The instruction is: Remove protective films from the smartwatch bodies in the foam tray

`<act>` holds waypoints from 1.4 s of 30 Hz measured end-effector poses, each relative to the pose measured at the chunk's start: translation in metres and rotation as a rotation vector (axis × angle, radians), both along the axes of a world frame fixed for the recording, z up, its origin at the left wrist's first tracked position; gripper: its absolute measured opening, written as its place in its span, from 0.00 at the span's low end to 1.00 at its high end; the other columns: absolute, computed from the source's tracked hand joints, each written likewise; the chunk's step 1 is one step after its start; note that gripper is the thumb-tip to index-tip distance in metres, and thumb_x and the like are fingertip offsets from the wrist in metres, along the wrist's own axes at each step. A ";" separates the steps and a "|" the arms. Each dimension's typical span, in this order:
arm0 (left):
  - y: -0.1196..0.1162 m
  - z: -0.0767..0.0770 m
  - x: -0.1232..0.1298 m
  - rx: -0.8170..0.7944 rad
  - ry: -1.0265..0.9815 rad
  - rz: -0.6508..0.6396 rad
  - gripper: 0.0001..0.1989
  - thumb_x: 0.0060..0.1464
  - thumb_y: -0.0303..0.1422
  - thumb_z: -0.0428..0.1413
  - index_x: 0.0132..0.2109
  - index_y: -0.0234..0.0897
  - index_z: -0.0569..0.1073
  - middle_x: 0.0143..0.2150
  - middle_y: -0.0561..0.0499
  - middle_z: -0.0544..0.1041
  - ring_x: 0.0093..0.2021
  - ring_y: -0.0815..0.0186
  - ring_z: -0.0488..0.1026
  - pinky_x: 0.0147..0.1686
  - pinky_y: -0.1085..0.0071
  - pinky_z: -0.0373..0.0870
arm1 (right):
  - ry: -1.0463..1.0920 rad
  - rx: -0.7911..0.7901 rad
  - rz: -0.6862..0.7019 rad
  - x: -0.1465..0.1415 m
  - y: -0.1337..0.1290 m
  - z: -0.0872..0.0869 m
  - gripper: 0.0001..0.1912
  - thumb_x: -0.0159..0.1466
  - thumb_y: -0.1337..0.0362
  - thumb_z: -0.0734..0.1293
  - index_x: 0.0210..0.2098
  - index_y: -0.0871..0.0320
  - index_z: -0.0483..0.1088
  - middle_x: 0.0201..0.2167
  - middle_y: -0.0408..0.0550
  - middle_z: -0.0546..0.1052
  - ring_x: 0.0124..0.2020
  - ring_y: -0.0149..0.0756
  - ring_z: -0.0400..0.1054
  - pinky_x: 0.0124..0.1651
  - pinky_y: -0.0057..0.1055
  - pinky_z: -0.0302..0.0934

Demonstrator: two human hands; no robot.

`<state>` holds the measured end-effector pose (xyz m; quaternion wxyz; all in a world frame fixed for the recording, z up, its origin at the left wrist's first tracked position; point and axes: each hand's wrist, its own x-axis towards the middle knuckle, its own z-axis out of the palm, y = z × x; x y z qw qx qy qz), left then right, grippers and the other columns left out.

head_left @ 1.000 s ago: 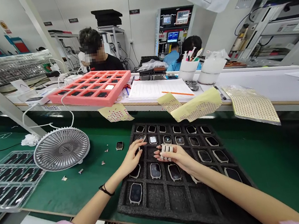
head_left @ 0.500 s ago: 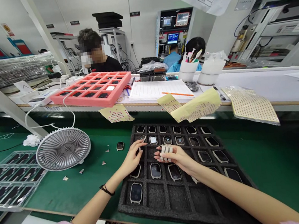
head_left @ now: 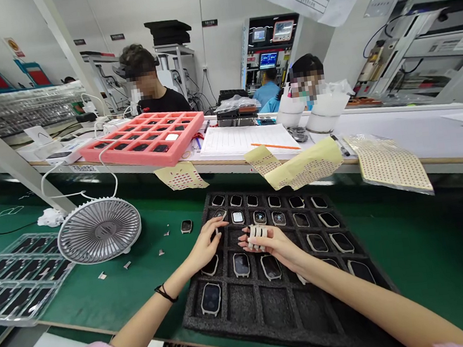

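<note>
My left hand [head_left: 203, 245] lies at the upper left of a black foam tray [head_left: 201, 318], its fingertips beside a dark watch case [head_left: 220, 215]. I see nothing clearly held in it. My right hand [head_left: 269, 243] rests just to the right, with white wraps [head_left: 258, 236] around its fingers, above a watch case [head_left: 270, 267]. Dark watch cases [head_left: 211, 299] fill many of the tray's cells, and one white-faced case [head_left: 237, 217] sits in the upper rows. My hands hide a few cells.
A grey desk fan [head_left: 99, 231] and a clear tray of dark parts [head_left: 21, 281] lie on the green mat [head_left: 425, 240], with a loose watch [head_left: 186, 226]. Beyond stand a pink foam tray [head_left: 143, 141], yellow dotted sheets [head_left: 304, 163], a paper form [head_left: 244, 141] and co-workers.
My hands have barely moved. The co-worker in blue across the bench has shifted in front of the white cup, and the view has drifted slightly.
</note>
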<state>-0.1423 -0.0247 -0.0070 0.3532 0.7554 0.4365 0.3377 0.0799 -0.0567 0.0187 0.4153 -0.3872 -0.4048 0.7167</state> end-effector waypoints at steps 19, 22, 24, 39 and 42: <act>0.001 0.047 0.063 0.189 0.019 -0.375 0.26 0.50 0.32 0.60 0.56 0.41 0.67 0.53 0.48 0.72 0.53 0.62 0.70 0.54 0.69 0.68 | -0.045 -0.043 -0.037 0.025 -0.005 0.007 0.26 0.51 0.49 0.72 0.43 0.59 0.70 0.36 0.51 0.77 0.36 0.42 0.74 0.41 0.41 0.70; 0.009 0.042 0.076 0.221 0.131 -0.359 0.27 0.47 0.30 0.63 0.55 0.41 0.69 0.52 0.48 0.73 0.51 0.60 0.71 0.55 0.65 0.66 | -0.213 0.075 -0.102 0.051 0.002 0.001 0.27 0.55 0.45 0.66 0.46 0.57 0.68 0.32 0.49 0.76 0.30 0.40 0.73 0.40 0.43 0.69; 0.012 0.038 0.084 0.201 0.239 -0.357 0.28 0.45 0.30 0.64 0.55 0.40 0.70 0.52 0.46 0.73 0.51 0.58 0.71 0.54 0.64 0.67 | -0.455 0.263 -0.158 0.069 0.008 -0.005 0.26 0.60 0.45 0.59 0.45 0.59 0.69 0.31 0.50 0.76 0.33 0.40 0.72 0.44 0.43 0.66; 0.027 0.014 0.024 0.346 0.557 -0.329 0.20 0.63 0.42 0.41 0.61 0.57 0.60 0.63 0.53 0.62 0.63 0.59 0.58 0.63 0.56 0.53 | -1.291 0.936 -0.229 0.081 0.010 0.007 0.20 0.62 0.63 0.58 0.52 0.62 0.69 0.46 0.59 0.69 0.48 0.48 0.62 0.52 0.47 0.57; 0.032 0.014 0.019 0.390 0.624 -0.099 0.20 0.63 0.38 0.41 0.60 0.47 0.63 0.60 0.47 0.64 0.60 0.58 0.60 0.58 0.59 0.61 | -1.454 1.240 -0.381 0.079 0.022 0.053 0.17 0.65 0.66 0.55 0.49 0.61 0.70 0.43 0.58 0.71 0.46 0.45 0.64 0.47 0.42 0.58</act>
